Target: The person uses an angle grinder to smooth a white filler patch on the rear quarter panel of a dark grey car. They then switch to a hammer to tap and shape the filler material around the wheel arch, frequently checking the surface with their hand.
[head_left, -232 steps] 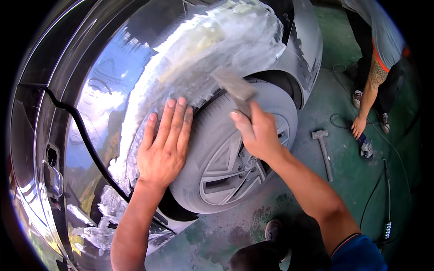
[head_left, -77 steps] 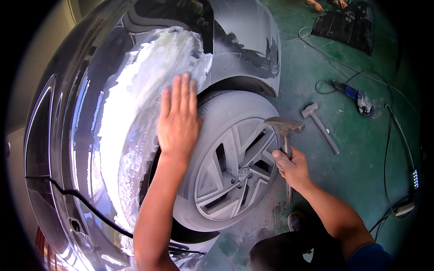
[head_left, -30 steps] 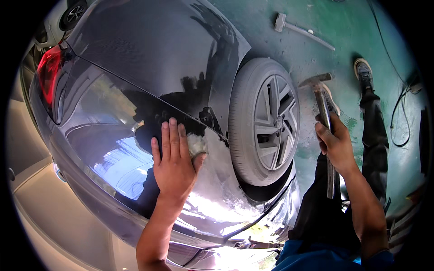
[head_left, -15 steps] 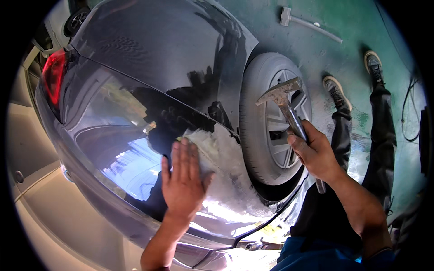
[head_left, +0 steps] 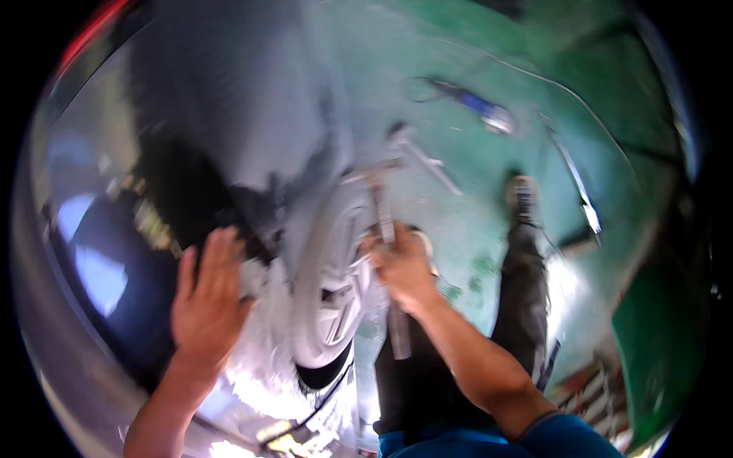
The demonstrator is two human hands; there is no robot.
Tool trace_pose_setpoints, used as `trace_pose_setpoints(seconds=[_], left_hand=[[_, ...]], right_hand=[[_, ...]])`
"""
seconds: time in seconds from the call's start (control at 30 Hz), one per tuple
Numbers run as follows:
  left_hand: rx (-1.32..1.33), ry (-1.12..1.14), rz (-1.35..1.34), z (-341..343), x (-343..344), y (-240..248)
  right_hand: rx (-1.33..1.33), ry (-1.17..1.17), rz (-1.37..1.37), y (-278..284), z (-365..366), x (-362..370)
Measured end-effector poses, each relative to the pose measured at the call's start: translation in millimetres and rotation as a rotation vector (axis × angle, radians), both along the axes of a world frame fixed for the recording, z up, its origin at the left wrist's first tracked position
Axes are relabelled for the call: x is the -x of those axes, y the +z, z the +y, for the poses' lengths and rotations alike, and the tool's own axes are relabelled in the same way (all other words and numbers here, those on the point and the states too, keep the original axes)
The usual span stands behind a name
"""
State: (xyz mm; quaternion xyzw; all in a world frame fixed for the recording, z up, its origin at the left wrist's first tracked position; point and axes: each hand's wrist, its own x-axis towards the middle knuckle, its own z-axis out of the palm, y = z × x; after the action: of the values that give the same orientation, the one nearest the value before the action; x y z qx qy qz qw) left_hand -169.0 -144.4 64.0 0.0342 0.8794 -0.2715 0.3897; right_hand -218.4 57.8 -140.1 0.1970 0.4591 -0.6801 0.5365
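The picture is smeared by motion. My left hand point(head_left: 208, 298) lies flat, fingers spread, on the grey car body panel point(head_left: 229, 137) just left of the wheel point(head_left: 332, 282). My right hand point(head_left: 401, 267) is closed around the handle of a body hammer point(head_left: 378, 202), whose head points up and sits in front of the tyre. A pale, sanded patch point(head_left: 263, 359) of the panel shows below my left hand, next to the wheel arch.
A second hammer point(head_left: 420, 156) lies on the green floor point(head_left: 489, 91). A blue power tool point(head_left: 485, 111) with a cable rests farther off. My own legs and a shoe point(head_left: 523, 198) stretch out to the right of the wheel.
The view has swung and blurred. My left hand stays flat on the panel by the wheel arch. My right hand with the hammer has shifted closer to the tyre.
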Motion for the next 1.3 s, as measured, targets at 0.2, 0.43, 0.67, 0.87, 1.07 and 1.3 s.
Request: trace_pose_setpoints(seconds=[0.2, 0.43, 0.67, 0.87, 1.07, 1.3], left_hand=[[0.225, 0.006, 0.209, 16, 12, -54], [0.554, 0.076, 0.479, 38, -26, -113], [0.743, 0.279, 0.786, 77, -55, -192], [0.937, 0.379, 1.079, 96, -82, -189], [1.015, 0.283, 1.271, 57, -34, -157], [0.905, 0.366, 1.225, 73, -17, -230]], right_hand=[[0.285, 0.128, 0.123, -67, -9, 91], [0.560, 0.142, 0.580, -70, -27, 137], [0.943, 0.013, 0.317, -129, -59, 128], [1.213, -0.025, 0.278, -178, -76, 95], [1.081, -0.123, 0.324, -184, -58, 106], [1.077, -0.151, 0.194, -180, -50, 118]])
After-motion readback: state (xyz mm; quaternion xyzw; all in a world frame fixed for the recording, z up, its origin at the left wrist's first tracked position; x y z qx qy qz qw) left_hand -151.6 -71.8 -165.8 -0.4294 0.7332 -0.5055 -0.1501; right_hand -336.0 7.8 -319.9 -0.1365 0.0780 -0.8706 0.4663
